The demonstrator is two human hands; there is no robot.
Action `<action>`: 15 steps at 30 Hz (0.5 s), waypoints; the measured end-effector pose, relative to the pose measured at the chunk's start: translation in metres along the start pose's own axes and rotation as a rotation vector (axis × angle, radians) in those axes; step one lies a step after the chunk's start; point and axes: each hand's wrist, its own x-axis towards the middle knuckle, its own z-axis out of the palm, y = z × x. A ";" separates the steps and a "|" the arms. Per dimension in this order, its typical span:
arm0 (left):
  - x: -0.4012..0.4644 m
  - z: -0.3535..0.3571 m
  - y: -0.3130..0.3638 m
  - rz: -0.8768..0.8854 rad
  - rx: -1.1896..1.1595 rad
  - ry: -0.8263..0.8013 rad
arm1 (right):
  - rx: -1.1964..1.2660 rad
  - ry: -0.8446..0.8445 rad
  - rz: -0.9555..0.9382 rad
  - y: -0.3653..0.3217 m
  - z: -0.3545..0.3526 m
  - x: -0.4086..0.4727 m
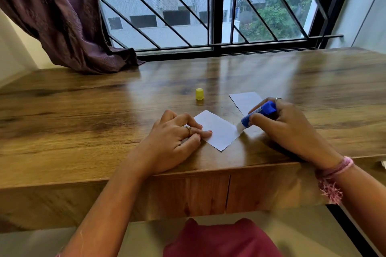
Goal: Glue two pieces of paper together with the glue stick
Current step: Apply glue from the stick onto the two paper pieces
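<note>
A small white paper (219, 130) lies turned like a diamond near the table's front edge. My left hand (175, 140) presses its left corner flat with the fingertips. My right hand (290, 127) grips an uncapped blue glue stick (258, 113), tilted down to the left, its white tip touching the paper's right corner. A second white paper (245, 101) lies just behind, partly hidden by my right hand and the stick. The yellow cap (199, 93) stands upright on the table, apart from both papers.
The wooden table (104, 121) runs wide to both sides, with drawer fronts below its front edge. A purple curtain (69, 27) drapes onto the back left corner. A barred window (208, 6) lines the far edge.
</note>
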 end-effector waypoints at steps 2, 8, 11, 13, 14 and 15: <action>0.000 0.000 0.000 0.000 0.002 -0.001 | 0.001 -0.041 -0.031 -0.002 0.000 -0.002; 0.001 0.000 -0.001 0.004 0.010 -0.001 | -0.005 -0.021 -0.024 0.000 0.000 0.000; 0.002 0.000 -0.003 0.006 0.008 -0.003 | 0.002 -0.048 -0.055 -0.001 0.001 -0.002; 0.001 0.001 -0.003 0.006 0.004 -0.003 | -0.003 -0.001 -0.043 0.000 0.000 -0.001; 0.001 0.001 -0.003 0.006 0.002 -0.002 | -0.002 0.008 -0.044 0.000 0.000 -0.001; 0.001 0.001 -0.004 0.005 0.001 -0.003 | 0.001 -0.004 -0.058 -0.001 0.000 -0.002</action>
